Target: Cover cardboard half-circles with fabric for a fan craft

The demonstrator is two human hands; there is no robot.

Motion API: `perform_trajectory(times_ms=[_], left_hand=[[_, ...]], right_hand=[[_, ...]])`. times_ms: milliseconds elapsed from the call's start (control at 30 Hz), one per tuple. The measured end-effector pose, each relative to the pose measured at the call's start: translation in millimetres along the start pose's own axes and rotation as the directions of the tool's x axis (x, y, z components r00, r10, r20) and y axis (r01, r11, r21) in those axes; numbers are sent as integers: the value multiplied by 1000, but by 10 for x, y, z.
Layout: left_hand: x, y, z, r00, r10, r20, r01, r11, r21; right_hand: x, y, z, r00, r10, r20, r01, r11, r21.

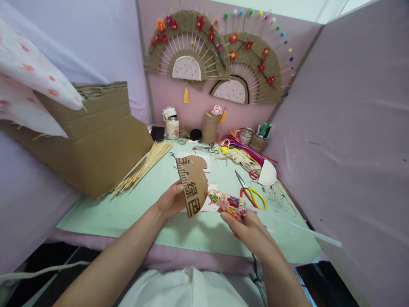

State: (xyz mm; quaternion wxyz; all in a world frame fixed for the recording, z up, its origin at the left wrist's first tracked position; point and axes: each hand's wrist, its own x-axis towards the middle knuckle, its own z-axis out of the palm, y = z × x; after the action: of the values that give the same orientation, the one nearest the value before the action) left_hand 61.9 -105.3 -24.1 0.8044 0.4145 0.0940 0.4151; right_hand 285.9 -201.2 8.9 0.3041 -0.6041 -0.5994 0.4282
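My left hand (172, 198) grips a half-round piece of brown cardboard (197, 183) with dark printed characters, held upright above the table. In my right hand (244, 224) is a glue gun (227, 202) with a flower-patterned body. Its nozzle points left at the cardboard's curved edge; whether it touches cannot be made out. A long clear glue stick (306, 230) sticks out behind the gun to the right. Below the cardboard lies a piece of pink-dotted white fabric (212, 204), partly hidden. Behind it, a white sheet (207, 162) shows.
Scissors with red and yellow handles (252, 196) lie right of the gun. A bundle of thin wooden sticks (143, 166) and a large cardboard box (96, 140) are on the left. Twine (211, 128), a bottle (172, 125) and a pen cup (259, 143) stand at the back.
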Motion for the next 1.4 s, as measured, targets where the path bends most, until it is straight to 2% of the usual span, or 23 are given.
perform_trajectory(times_ms=[233, 433, 900, 1167, 1300, 1400], left_hand=[[-1, -14, -12, 999, 12, -32, -12, 1000, -10], [17, 8, 55, 998, 44, -47, -44, 999, -7], [54, -9, 31, 982, 113, -153, -113, 994, 11], [74, -48, 12, 951, 193, -240, -188, 981, 45], [88, -49, 9, 954, 177, -240, -171, 984, 45], [82, -47, 18, 971, 118, -208, -111, 993, 43]], right_hand=[[8, 39, 32, 993, -116, -29, 115, 993, -29], [-11, 24, 40, 988, -145, -48, 142, 989, -50], [-44, 4, 100, 991, -136, -17, 135, 990, -49], [-81, -57, 123, 993, -115, 24, 116, 993, -28], [-68, 7, 114, 997, -58, 49, 57, 998, 37], [-51, 32, 96, 998, -6, 56, 0, 993, 118]])
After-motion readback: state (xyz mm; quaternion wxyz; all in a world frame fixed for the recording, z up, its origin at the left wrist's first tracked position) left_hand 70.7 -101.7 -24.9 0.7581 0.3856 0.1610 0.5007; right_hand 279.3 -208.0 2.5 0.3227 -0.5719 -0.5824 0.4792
